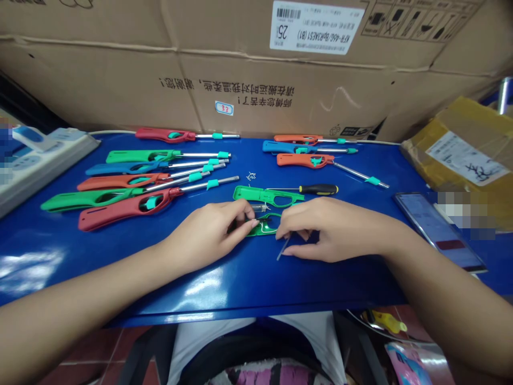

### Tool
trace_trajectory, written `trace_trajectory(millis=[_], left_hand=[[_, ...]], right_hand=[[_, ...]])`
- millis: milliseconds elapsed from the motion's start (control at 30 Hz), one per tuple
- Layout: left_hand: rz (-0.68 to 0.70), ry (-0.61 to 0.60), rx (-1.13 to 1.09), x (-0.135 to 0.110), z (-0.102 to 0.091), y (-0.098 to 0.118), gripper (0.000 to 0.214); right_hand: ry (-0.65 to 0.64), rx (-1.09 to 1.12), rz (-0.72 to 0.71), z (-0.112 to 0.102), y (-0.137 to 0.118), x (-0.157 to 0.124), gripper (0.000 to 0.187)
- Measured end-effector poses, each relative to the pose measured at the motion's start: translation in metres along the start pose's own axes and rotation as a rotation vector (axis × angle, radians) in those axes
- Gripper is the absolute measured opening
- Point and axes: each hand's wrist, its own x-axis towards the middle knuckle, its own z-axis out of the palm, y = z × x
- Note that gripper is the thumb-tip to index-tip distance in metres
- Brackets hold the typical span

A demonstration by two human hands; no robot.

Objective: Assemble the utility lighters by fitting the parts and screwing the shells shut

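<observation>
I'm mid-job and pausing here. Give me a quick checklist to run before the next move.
1. Left hand at the near green half: ok.
2. Right hand gripping the grey strip: cannot tell; the hand hides its upper end.
3. Green halves closed together: not ok; the far green half lies beyond the near one.
4. Parts seated in the near half: cannot tell; the hands partly cover it.
5. Screwdriver laid down, out of both hands: ok.
</observation>
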Motion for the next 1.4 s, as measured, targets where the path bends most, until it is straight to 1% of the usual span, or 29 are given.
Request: trace_trajectory(millis=[67,100,167,200,300,400,533,700,833,900,1067,1167,1300,1400], left_hand=[[0.001,-0.001,-0.002,0.0,0.0,0.0,0.017],[0.002,-0.004,-0.003,-0.001,-0.001,0.0,0.017],[0.006,-0.009,-0.009,-0.001,-0.001,-0.001,0.017],[0.01,-0.008,-0.014,-0.001,-0.001,-0.001,0.016],[0.023,-0.002,-0.025,-0.001,-0.001,-0.001,0.016],[0.033,0.004,-0.014,-0.002,-0.001,-0.001,0.014],[0.055,0.009,0.003,-0.002,0.0,-0.002,0.012],[0.062,0.008,0.024,-0.002,0.0,-0.002,0.011],[0.065,0.01,0.03,-0.002,-0.001,-0.002,0.011],[0.066,0.013,0.033,-0.001,0.0,-0.002,0.011],[0.064,0.012,0.041,0.0,0.0,-0.002,0.012],[0.069,0.014,0.048,-0.001,0.0,-0.002,0.012],[0.078,0.016,0.06,-0.002,0.0,-0.001,0.012],[0.085,0.016,0.059,-0.001,-0.001,0.0,0.012]], right_hand=[[0.11,0.022,0.008,-0.002,0.002,0.0,0.013],[0.175,-0.006,0.041,-0.003,0.003,-0.001,0.013],[0.265,-0.139,0.153,-0.006,0.007,-0.003,0.014],[0.274,-0.221,0.212,-0.007,0.01,-0.004,0.014],[0.209,-0.381,0.326,-0.01,0.015,-0.007,0.009],[0.133,-0.417,0.371,-0.011,0.017,-0.008,0.012],[0.091,-0.43,0.387,-0.011,0.016,-0.009,0.016],[0.038,-0.437,0.359,-0.01,0.016,-0.008,0.014],[0.023,-0.406,0.294,-0.009,0.015,-0.007,0.021],[0.017,-0.392,0.276,-0.008,0.015,-0.006,0.021],[0.066,-0.405,0.316,-0.007,0.019,-0.005,0.01],[0.066,-0.36,0.328,-0.006,0.02,-0.004,0.01],[0.078,-0.284,0.337,-0.005,0.02,-0.002,0.018],[0.112,-0.204,0.306,-0.006,0.02,-0.004,0.024]])
